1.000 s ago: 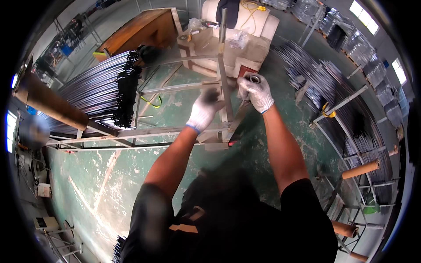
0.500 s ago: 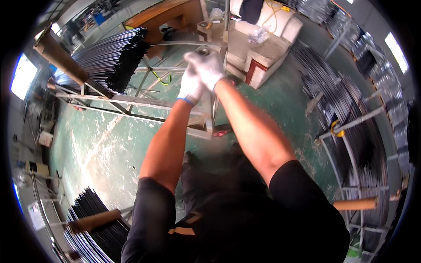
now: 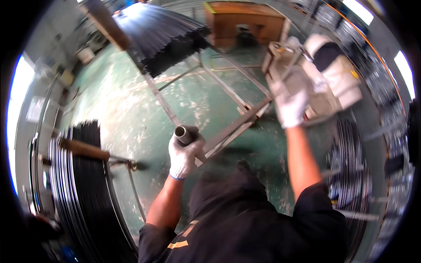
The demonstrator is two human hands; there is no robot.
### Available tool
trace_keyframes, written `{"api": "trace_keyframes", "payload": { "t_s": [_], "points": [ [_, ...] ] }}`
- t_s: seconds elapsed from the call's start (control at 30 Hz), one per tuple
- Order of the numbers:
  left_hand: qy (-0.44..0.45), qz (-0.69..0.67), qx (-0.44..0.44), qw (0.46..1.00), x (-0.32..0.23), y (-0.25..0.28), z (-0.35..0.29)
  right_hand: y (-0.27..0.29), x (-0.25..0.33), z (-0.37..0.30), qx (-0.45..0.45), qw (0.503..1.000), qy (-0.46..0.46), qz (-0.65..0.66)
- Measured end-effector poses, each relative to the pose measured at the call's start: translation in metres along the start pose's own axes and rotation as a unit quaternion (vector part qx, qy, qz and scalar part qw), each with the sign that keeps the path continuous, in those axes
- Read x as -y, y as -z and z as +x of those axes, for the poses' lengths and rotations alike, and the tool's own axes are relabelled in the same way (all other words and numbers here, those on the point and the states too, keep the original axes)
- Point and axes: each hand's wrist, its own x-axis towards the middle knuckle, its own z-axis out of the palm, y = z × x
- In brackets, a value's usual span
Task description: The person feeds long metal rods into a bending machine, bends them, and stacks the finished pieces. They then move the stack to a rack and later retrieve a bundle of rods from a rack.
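Workshop floor (image 3: 144,109), green and worn, with a metal frame (image 3: 239,124) standing on it; beyond its far right end, a pale sofa (image 3: 349,83); at left, a bundle of dark rods (image 3: 66,188). Item one: your left hand (image 3: 185,154), gloved, closed around a short grey tube (image 3: 182,135), beside the frame's near end. Item two: your right hand (image 3: 293,103), gloved and blurred, out toward the sofa; you cannot tell from this whether it grips anything. Handling note: a full wrap of the fingers below the rim should keep your tube steady and its mouth clear. Orientation: open mouth up toward your head, leaning slightly left; long axis running down into your fist, lower end hidden.
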Motion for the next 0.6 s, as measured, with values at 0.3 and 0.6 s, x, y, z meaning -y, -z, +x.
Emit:
{"api": "trace_keyframes", "payload": {
  "t_s": [0.3, 0.6],
  "points": [
    [-0.105, 0.077, -0.326, 0.936, 0.026, 0.02, -0.016, -0.104, -0.203, 0.106, 0.265, 0.838, -0.305, 0.366],
    [-0.126, 0.133, -0.405, 0.896, 0.022, 0.002, -0.027, -0.071, -0.201, 0.099, 0.311, 0.738, -0.333, 0.497]
  ]
}}
